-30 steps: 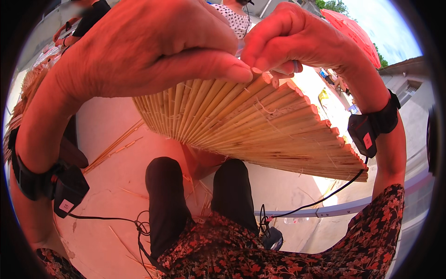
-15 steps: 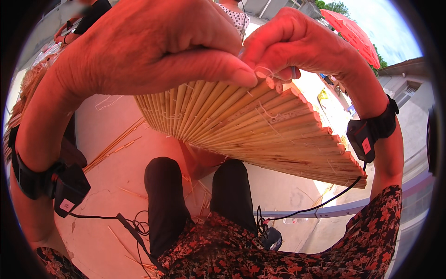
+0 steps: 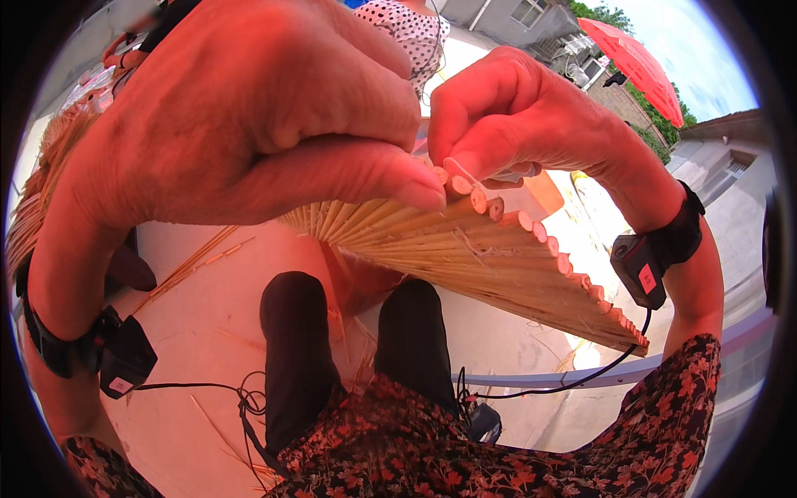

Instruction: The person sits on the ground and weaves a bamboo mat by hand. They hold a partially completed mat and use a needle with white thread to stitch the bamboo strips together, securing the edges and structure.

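Observation:
A mat of pale yellow stalks [image 3: 465, 257], stitched side by side with thin thread, hangs between my hands above my knees. Its round cut ends face right. My left hand [image 3: 274, 124] is closed on the upper edge, its thumb pressed along the stalks near their ends. Beside that thumb, my right hand [image 3: 515, 116] is closed in a pinch at the upper right corner. A fine white thread [image 3: 462, 170] runs over the stalk ends to its fingertips. Whatever else those fingers hold is hidden.
Loose thin stalks [image 3: 187, 270] lie on the floor at left, near a bundle of stalks [image 3: 50, 183]. Black cables [image 3: 249, 398] hang from the wrist devices. A person in a dotted top [image 3: 407, 29] is ahead; a red umbrella [image 3: 635, 66] stands far right.
Both hands have come down slightly, the right one more. The mat has tilted, showing more of its cut ends and less of its flat face.

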Available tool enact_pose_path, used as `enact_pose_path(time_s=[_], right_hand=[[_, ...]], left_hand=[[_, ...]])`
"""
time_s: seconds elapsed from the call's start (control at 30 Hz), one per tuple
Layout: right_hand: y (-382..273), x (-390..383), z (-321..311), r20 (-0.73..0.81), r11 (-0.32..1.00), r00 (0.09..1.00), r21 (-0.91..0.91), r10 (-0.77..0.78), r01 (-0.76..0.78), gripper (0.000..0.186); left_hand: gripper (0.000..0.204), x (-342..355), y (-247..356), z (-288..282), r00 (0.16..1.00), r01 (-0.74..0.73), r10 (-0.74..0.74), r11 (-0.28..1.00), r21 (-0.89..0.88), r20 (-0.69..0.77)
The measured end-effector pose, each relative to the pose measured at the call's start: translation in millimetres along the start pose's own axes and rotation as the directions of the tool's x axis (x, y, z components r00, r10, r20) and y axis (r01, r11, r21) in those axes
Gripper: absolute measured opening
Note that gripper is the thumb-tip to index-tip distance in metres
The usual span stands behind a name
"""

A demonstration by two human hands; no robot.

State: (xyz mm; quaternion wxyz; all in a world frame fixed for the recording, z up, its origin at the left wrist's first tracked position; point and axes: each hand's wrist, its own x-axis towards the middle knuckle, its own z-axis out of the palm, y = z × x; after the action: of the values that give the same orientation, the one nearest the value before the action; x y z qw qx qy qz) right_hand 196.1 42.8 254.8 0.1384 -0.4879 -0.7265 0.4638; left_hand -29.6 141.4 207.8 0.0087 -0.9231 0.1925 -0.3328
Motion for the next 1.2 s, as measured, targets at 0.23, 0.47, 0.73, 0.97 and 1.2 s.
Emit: enact_pose_path(time_s=[0.23, 0.47, 0.73, 0.97, 1.2], right_hand=[[-5.8, -2.4, 20.0, -0.049, 1.0, 0.999, 0.012, 0.013, -0.013, 0.01], [-7.2, -9.7, 26.1, -0.063, 0.997, 0.996, -0.051, 0.056, -0.059, 0.01], [-7.1, -18.6, 31.8, -0.005, 0.987, 0.999, -0.154, -0.041, 0.039, 0.007], [-0.6, -13.7, 45.8, 0.176, 0.866, 0.94, -0.368, -0.292, 0.338, 0.003], [23.1, -1.7, 65.6, -0.185, 0.855, 0.873, -0.369, -0.452, 0.364, 0.008]], left_hand=[[0.037, -7.6, 10.5, -2.0, 0.999, 0.001, -0.002, 0.999, 0.052, 0.036], [0.039, -9.6, 12.3, 10.7, 0.999, -0.041, 0.042, 0.998, 0.054, -0.012], [0.041, -2.9, 22.2, 10.8, 0.989, -0.141, 0.145, 0.979, 0.149, -0.014], [0.044, -23.2, 76.8, 4.0, 0.996, 0.022, -0.042, 0.97, 0.243, 0.078], [0.05, -93.5, 99.8, -3.4, 0.993, 0.082, -0.106, 0.926, 0.368, 0.045]])
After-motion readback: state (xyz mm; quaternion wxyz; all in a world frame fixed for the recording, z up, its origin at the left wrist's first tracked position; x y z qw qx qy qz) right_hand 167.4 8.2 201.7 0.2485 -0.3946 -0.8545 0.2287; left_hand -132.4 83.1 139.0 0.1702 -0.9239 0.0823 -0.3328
